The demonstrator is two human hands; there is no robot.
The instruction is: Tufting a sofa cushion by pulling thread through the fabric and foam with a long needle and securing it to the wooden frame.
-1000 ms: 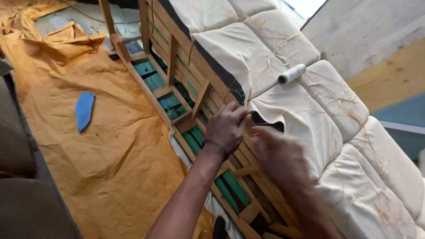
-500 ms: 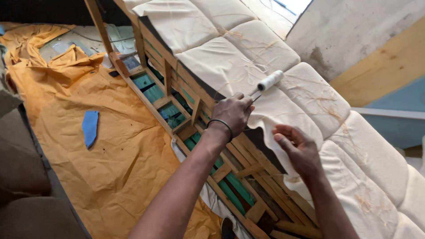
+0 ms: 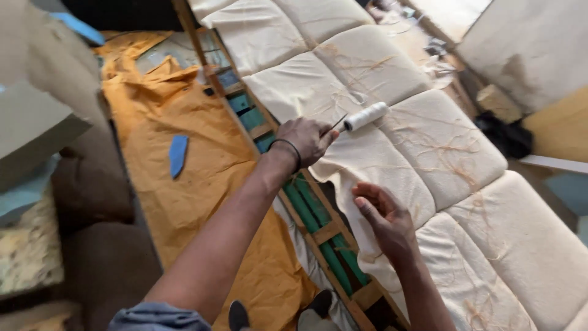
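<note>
My left hand (image 3: 306, 141), with a dark band on its wrist, pinches a long thin dark needle (image 3: 337, 124) that points up and to the right. The needle tip almost touches a spool of white thread (image 3: 366, 116) lying on the cream tufted cushion panel (image 3: 441, 147). My right hand (image 3: 381, 216) is lower down, fingers loosely bent and apart, and rests on the loose edge of the cream fabric (image 3: 367, 165) where it hangs over the wooden frame (image 3: 324, 233). I see nothing held in it. Green webbing (image 3: 318, 214) shows inside the frame.
An orange cloth (image 3: 202, 184) covers the floor on the left, with a blue scrap (image 3: 178, 154) on it. Brown cushions (image 3: 92, 184) and foam pieces are stacked at the far left. A grey padded panel (image 3: 533, 43) leans at the upper right, with small clutter behind it.
My left hand has lifted off the frame edge with the needle, up toward the spool. My right hand has drawn back and down from the fabric edge, its fingers opening.
</note>
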